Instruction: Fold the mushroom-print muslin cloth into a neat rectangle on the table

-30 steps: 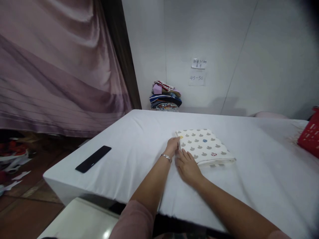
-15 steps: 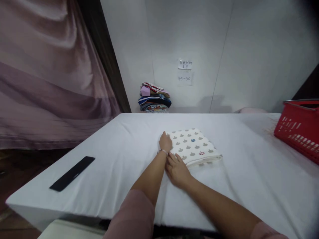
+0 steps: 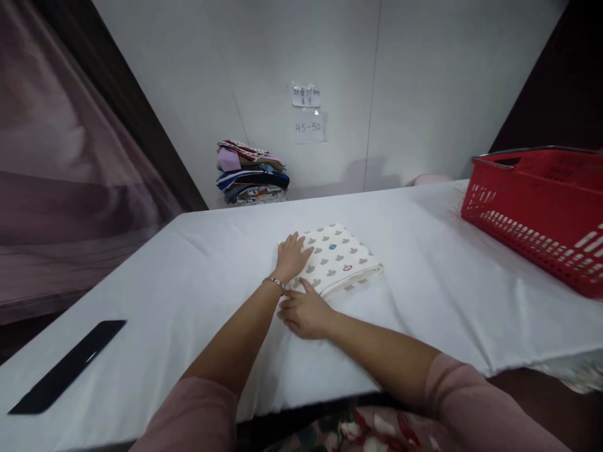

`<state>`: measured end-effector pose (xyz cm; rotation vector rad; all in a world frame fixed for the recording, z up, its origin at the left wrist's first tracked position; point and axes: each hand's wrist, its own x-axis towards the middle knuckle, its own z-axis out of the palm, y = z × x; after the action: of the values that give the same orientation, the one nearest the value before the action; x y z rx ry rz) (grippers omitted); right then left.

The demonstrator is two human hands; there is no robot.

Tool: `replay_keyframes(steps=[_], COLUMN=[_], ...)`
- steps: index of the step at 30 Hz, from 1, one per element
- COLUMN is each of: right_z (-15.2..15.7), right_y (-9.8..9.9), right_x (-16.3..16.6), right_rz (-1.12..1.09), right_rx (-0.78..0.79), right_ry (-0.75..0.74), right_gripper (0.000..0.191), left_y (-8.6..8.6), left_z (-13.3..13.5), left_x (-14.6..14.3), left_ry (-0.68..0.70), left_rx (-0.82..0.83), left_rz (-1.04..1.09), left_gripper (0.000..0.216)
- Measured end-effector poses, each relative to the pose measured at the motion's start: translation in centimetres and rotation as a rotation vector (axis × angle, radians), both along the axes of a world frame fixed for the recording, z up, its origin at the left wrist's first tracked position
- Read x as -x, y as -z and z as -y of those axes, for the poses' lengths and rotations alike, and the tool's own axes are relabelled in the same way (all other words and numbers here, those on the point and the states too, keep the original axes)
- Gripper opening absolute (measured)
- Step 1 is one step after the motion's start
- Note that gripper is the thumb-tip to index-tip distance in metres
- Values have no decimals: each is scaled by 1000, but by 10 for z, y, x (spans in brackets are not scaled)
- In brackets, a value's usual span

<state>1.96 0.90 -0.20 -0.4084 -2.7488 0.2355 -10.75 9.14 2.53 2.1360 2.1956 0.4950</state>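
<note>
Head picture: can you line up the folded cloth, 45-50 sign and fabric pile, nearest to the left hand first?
1. Folded cloth: partly under the left hand.
2. Fabric pile: beyond the table.
3. 45-50 sign: higher, on the wall.

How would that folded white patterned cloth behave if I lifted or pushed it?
The folded patterned cloth would probably droop and unfold, since its near edge shows soft, stacked layers. It's unlikely to roll, lying flat on the white tablecloth. Pushing might ruck that covering, which shows creases.
</note>
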Motion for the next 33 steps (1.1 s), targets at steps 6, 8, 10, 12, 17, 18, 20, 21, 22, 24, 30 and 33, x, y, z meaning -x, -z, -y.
replay_keyframes(steps=[6, 8, 10, 12, 17, 18, 20, 21, 22, 24, 30, 33], right_z=[11, 10, 3, -11, -46, -49, -52, -52, -52, -52, -50, -53], right_y=[-6, -15, -25, -32, -23, -20, -18, -18, -19, -22, -3, 12], right_x=[-3, -9, -18, -28, -49, -51, -56, -59, -62, -73, -108, -114], right_rz=[-22, -145, -327, -448, -165, -99, -71, -113, -178, -332, -482, -452], right_rx=[136, 213, 269, 257, 166, 193, 296, 368, 441, 550, 366, 237], right_ry=[-253, -233, -104, 64, 443, 447, 415, 413, 434, 539, 497, 406], right_gripper=[26, 29, 31, 33, 34, 32, 29, 30, 31, 31, 23, 22], left_y=[21, 21, 21, 21, 26, 27, 29, 29, 29, 30, 24, 16], left_z=[-2, -2, -2, -2, -2, -1, 0, 0, 0, 0, 3, 23], left_x=[5, 5, 5, 6, 7, 8, 8, 8, 8, 8, 8, 4], left_ry=[19, 24, 23, 23, 46, 47, 51, 53, 54, 55, 101, 159], left_rx=[40, 42, 53, 54, 5, -7, -20, -23, -26, -31, -74, -128], left_rz=[-52, -48, -31, -19, -3, 5, 19, 26, 32, 49, 223, 332], left_gripper=[48, 48, 47, 47, 47, 46, 44, 43, 43, 42, 34, 33])
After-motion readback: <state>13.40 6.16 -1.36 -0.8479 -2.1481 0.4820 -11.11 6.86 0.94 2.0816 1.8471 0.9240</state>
